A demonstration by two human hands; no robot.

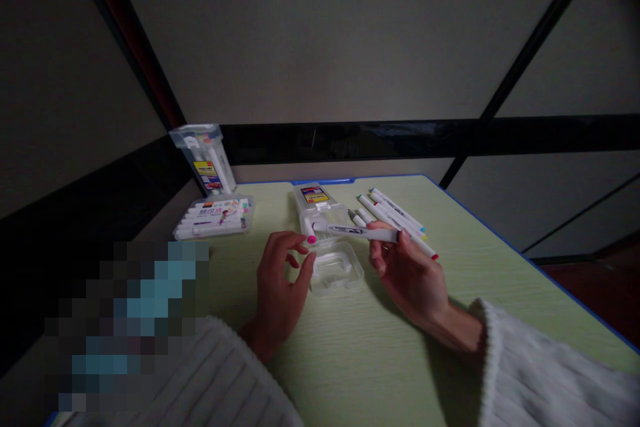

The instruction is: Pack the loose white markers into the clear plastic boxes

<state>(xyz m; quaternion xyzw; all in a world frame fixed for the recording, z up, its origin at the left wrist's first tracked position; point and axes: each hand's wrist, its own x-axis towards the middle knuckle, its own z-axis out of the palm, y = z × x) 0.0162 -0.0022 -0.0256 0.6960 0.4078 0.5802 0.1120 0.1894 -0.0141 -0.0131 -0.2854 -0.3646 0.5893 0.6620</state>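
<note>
My right hand (407,273) pinches the right end of a white marker (357,231) and holds it level over the table. Its pink-capped left end (311,239) points at my left hand (280,287). The left hand hovers just beside that pink tip with fingers curled and slightly apart, holding nothing. Under the marker lies a clear plastic lid (337,268). Behind it a clear marker case (316,203) lies open on the table.
Several loose white markers (395,217) lie to the right of the case. A boxed marker set (215,217) lies at the left, with another clear box (204,157) standing behind it. The pale green table (480,267) has a blue edge.
</note>
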